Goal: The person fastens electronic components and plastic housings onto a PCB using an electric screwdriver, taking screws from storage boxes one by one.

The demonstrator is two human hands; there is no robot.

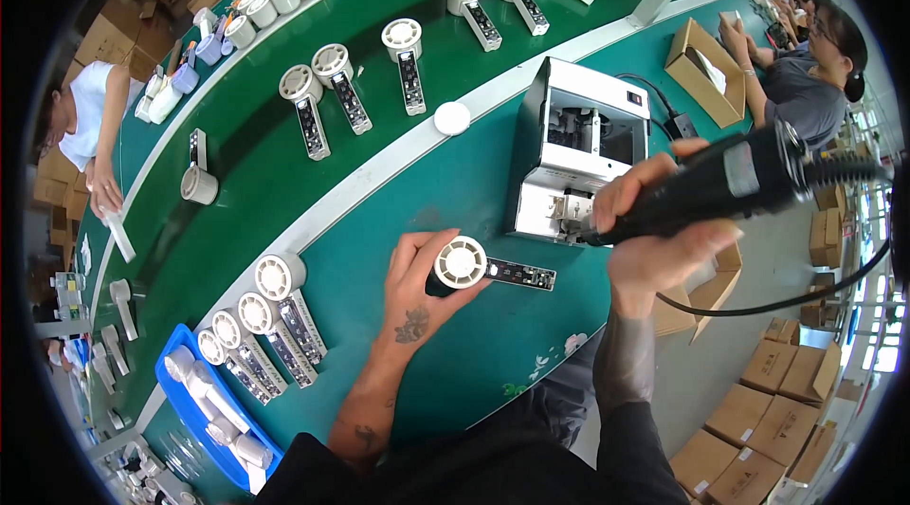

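Our left hand (414, 294) rings the white fan-like unit (478, 263) mid-frame, likely light, best held by its drum (461, 261), off the fragile-looking board (523, 275); our right hand (656, 257) clamps a black tool (711, 184)

My left fingers (409, 254) hide part of the side of the white fan (462, 261). Beyond my right fingers (626, 197), the black tool's (711, 184) tip is unclear; behind them, its coiled cord (846, 170) is cut off rightward.
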